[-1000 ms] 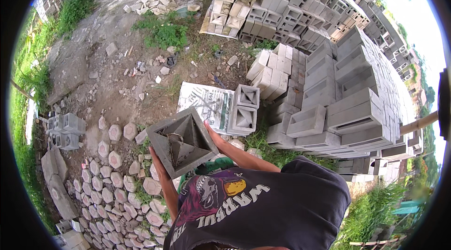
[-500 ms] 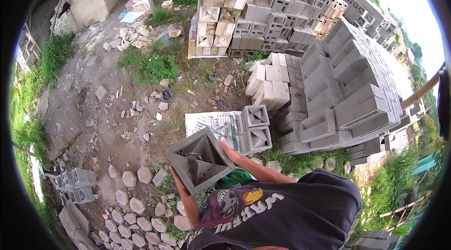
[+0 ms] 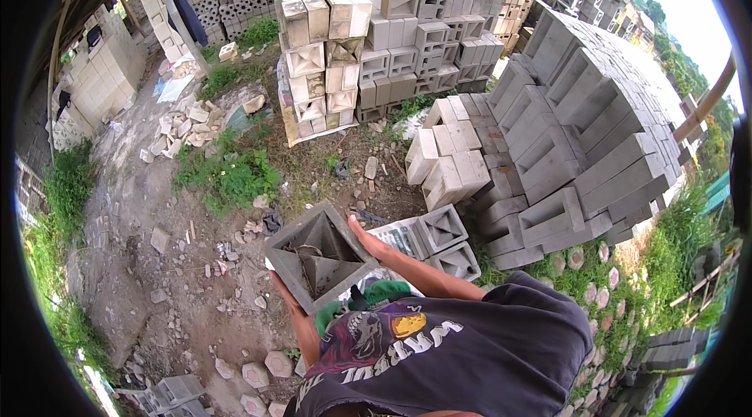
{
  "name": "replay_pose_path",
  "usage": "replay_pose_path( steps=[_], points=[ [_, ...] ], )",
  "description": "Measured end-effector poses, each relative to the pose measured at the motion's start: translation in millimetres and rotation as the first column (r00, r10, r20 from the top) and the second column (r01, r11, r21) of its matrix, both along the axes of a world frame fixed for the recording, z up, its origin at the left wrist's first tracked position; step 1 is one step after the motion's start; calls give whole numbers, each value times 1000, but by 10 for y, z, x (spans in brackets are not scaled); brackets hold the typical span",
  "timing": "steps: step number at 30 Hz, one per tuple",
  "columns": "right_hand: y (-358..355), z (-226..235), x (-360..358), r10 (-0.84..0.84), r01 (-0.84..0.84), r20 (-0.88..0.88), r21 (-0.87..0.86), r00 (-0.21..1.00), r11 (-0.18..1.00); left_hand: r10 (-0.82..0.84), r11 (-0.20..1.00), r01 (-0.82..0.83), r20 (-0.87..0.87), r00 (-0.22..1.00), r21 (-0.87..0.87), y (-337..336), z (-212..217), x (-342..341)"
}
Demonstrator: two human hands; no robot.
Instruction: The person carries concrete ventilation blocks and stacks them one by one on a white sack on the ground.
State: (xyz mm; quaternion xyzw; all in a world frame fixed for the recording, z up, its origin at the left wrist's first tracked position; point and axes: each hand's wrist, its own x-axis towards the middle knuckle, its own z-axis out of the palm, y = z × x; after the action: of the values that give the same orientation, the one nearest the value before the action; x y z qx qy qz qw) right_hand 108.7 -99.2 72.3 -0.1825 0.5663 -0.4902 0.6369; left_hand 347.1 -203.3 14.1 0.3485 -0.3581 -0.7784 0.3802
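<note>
Evidently clasped between left hand [image 3: 288,293] and right hand [image 3: 366,239], by opposite outer sides: grey hollow block [image 3: 323,262], hollow facing up, close to dark shirt [image 3: 501,339], probably for balanced weight. Just right of grip: two similar blocks [image 3: 443,227], paired perhaps for tidiness, near pale sheet [image 3: 402,237]. Hidden: held block's underside, most left fingers; part of sheet, behind right forearm [image 3: 431,278]. Hard to make out: dark strands [image 3: 304,251] within hollow.

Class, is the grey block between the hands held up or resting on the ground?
Held up: the left hand and right hand grip the grey block by opposite sides, close in front of the dark shirt.
</note>
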Motion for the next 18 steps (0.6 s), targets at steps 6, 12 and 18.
replay_pose_path(
  steps=[6,12,18],
  points=[
    [-142,-394,-360,-345,348,-46,63,937,935,-274,945,293,-138,952,148,-831,-439,-721],
    [200,-1150,-152,-678,667,48,139,734,732,-643,760,579,210,737,295,-1128,-531,-1340],
    [20,-1038,546,-948,905,92,282,305,318,-852,452,844,420,313,288,-1585,-529,-1814]
  ],
)
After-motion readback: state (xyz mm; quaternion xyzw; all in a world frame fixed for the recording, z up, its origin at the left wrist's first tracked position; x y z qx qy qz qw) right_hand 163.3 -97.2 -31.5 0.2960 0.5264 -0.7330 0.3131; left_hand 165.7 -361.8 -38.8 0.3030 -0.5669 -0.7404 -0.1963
